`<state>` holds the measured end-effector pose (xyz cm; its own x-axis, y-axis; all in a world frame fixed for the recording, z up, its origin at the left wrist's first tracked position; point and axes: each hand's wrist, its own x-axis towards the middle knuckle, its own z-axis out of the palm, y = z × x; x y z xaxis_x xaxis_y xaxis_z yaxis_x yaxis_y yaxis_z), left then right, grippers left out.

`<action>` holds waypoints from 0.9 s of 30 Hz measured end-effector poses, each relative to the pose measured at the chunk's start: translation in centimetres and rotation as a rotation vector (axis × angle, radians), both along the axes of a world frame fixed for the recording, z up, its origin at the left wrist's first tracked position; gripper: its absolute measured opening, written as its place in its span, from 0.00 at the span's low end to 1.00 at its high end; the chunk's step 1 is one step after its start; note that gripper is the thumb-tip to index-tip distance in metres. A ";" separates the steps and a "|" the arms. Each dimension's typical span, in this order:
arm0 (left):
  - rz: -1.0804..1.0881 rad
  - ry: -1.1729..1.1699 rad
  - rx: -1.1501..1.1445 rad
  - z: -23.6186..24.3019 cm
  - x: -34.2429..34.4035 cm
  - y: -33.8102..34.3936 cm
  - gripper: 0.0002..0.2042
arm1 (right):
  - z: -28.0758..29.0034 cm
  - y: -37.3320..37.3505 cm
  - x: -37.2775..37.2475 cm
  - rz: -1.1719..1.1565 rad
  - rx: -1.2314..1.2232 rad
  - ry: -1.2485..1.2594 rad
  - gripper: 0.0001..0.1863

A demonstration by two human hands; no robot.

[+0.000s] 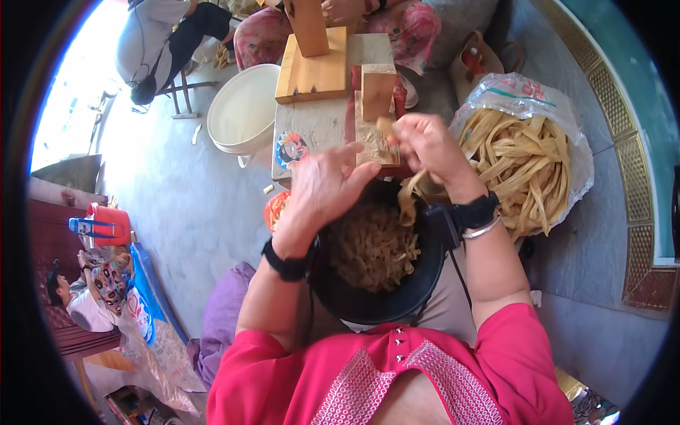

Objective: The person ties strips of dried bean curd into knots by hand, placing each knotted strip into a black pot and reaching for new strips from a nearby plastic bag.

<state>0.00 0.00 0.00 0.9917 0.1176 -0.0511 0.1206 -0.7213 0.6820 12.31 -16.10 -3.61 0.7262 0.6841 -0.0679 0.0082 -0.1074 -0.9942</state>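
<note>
My right hand (pixel 430 147) is closed round a long tan dried strip (pixel 409 202), whose tail hangs down over the rim of the black bucket. One end of the strip pokes out of my fist next to an upright wooden block (pixel 377 91) on a small wooden base (pixel 375 145). With fingers stretched out, my left hand (pixel 322 185) hovers over the bench's near end, apparently holding nothing. Short cut pieces (pixel 375 248) of the same tan material partly fill the black bucket (pixel 354 308) in my lap, below both hands.
To the right, a clear plastic bag (pixel 517 88) overflows with long tan strips (pixel 524 156). A second wooden stand (pixel 304 78) occupies the far end of the bench (pixel 290 122), before a seated person. Left of it stands a white lidded bucket (pixel 244 110). A red bucket (pixel 110 223) sits farther left.
</note>
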 end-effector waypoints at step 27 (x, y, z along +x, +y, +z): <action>0.462 -0.784 -1.146 0.3 -2.3 0.2 0.15 | 1.3 0.6 -8.0 0.444 -0.015 0.213 0.12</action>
<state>-2.29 0.20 0.28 0.6953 0.6931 0.1903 -0.4784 0.2486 0.8422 4.27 -15.54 -2.29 0.3339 0.9220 -0.1958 -0.1469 -0.1543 -0.9770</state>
